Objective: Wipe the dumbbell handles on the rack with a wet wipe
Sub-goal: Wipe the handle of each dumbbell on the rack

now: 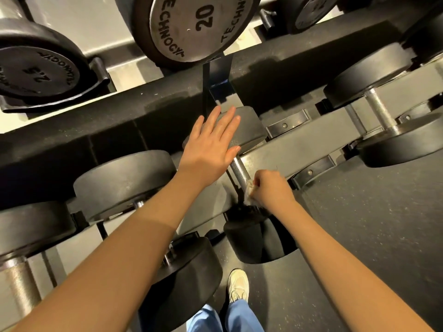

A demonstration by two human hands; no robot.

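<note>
- I see my left hand [211, 144] lying flat, fingers straight and slightly spread, on the far head [250, 127] of the centre dumbbell.
- My right hand [271, 188] curls its fingers round a crumpled white wet wipe [249, 191], held against the handle [239, 170] at its near end.
- The handle is knurled grey metal between matte black round heads, low on the rack [299, 149].

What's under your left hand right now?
The left hand lies flat on the black dumbbell head. The metal handle runs out from beneath it to the right hand, which holds the wipe against it. Where handle meets head is hidden by the hand.
</note>
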